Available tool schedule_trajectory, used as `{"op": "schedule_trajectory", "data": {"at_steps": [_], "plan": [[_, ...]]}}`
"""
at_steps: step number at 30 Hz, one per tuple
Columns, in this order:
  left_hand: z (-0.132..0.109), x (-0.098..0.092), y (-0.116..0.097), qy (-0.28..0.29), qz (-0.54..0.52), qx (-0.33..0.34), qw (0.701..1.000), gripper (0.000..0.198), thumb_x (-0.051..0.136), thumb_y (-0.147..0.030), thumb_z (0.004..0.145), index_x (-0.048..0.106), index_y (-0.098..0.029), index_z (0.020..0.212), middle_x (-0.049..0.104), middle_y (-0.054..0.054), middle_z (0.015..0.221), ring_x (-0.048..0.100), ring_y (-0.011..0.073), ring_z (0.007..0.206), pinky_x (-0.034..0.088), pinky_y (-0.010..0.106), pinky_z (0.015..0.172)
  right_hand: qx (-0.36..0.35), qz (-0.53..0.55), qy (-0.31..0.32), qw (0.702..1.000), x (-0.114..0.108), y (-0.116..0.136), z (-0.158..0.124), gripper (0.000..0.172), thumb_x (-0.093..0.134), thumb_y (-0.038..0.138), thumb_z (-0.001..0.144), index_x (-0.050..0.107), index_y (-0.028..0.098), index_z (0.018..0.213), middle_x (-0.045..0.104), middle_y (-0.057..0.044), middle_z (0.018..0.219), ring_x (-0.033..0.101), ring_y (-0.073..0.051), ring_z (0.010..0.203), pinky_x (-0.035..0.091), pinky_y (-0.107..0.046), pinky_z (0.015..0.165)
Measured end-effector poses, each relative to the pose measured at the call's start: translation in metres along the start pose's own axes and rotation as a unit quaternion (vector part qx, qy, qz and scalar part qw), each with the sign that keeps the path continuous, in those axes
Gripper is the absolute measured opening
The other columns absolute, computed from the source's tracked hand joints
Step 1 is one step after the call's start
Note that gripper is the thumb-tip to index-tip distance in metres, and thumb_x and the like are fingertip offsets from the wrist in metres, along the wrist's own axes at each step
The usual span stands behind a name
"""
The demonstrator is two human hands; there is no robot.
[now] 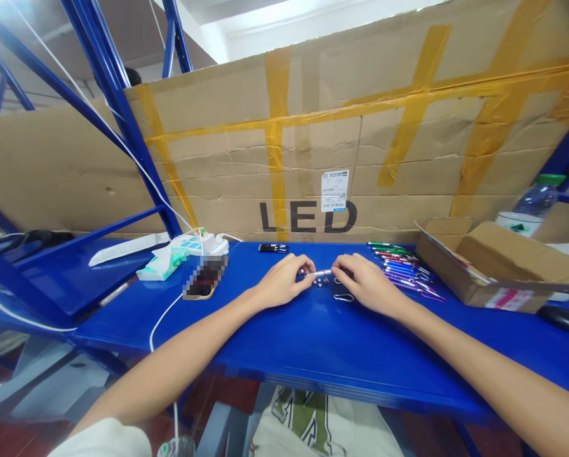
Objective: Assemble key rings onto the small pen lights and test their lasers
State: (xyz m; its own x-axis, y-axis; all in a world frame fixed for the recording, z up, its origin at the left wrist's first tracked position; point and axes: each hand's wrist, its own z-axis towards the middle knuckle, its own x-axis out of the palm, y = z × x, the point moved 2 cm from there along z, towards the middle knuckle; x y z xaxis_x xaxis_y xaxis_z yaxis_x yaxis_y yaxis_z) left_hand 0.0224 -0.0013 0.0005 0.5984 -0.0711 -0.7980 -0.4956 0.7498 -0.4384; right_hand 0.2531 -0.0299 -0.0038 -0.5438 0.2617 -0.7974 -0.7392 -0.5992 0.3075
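Both my hands rest on the blue table (313, 336) near its middle. My left hand (284, 279) and my right hand (368, 282) pinch the two ends of a small silver tube (321, 273), a pen-sized metal piece held level between them. Under it lie small round metal parts (319, 283) and a silver clip (343, 297) on the table. A pile of several coloured pen-like tubes (403, 266) lies just right of my right hand.
An open cardboard box (484, 270) stands at the right, with a bottle (535, 200) behind it. A phone (203, 282), a tissue pack (163, 263) and a white power strip (203, 243) sit at the left. A cardboard wall marked LED (308, 217) closes the back.
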Motion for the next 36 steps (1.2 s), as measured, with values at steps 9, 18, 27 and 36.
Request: {"op": "schedule_trajectory", "data": {"at_steps": [9,18,27,36], "plan": [[0.0000,0.0007,0.0020,-0.002,0.003,0.001,1.000,0.016,0.062,-0.039,0.104,0.060,-0.023,0.105,0.068,0.003,0.101,0.062,0.0207,0.094,0.049,0.035,0.085,-0.010,-0.002,-0.003,1.000,-0.0005,0.0001,0.0002,0.027,0.044,0.033,0.111,0.058,0.025,0.090,0.071,-0.004,0.087,0.058,-0.025,0.082,0.044,-0.037,0.078],[-0.0002,-0.0018,-0.0013,0.002,0.002,0.010,1.000,0.009,0.060,-0.032,0.103,0.059,-0.023,0.105,0.069,0.003,0.102,0.062,0.0212,0.096,0.049,0.036,0.089,0.001,-0.001,0.003,1.000,0.0002,-0.0014,-0.0004,0.027,0.045,0.034,0.111,0.059,0.025,0.091,0.071,-0.005,0.088,0.058,-0.025,0.083,0.044,-0.038,0.079],[0.0000,-0.0014,-0.0005,0.004,0.002,0.013,1.000,0.010,0.061,-0.033,0.102,0.060,-0.023,0.105,0.069,0.004,0.101,0.062,0.0215,0.096,0.050,0.036,0.088,-0.010,0.004,-0.001,1.000,-0.0010,-0.0001,0.0005,0.026,0.045,0.033,0.111,0.058,0.025,0.089,0.071,-0.004,0.086,0.060,-0.024,0.081,0.045,-0.037,0.077],[-0.0004,-0.0005,-0.0003,0.009,-0.002,0.015,1.000,0.011,0.061,-0.034,0.103,0.061,-0.023,0.105,0.068,0.003,0.101,0.062,0.0210,0.097,0.049,0.035,0.088,-0.001,0.005,0.008,1.000,-0.0013,-0.0014,0.0001,0.025,0.046,0.033,0.110,0.058,0.025,0.090,0.072,-0.005,0.089,0.060,-0.025,0.084,0.045,-0.038,0.078]]}}
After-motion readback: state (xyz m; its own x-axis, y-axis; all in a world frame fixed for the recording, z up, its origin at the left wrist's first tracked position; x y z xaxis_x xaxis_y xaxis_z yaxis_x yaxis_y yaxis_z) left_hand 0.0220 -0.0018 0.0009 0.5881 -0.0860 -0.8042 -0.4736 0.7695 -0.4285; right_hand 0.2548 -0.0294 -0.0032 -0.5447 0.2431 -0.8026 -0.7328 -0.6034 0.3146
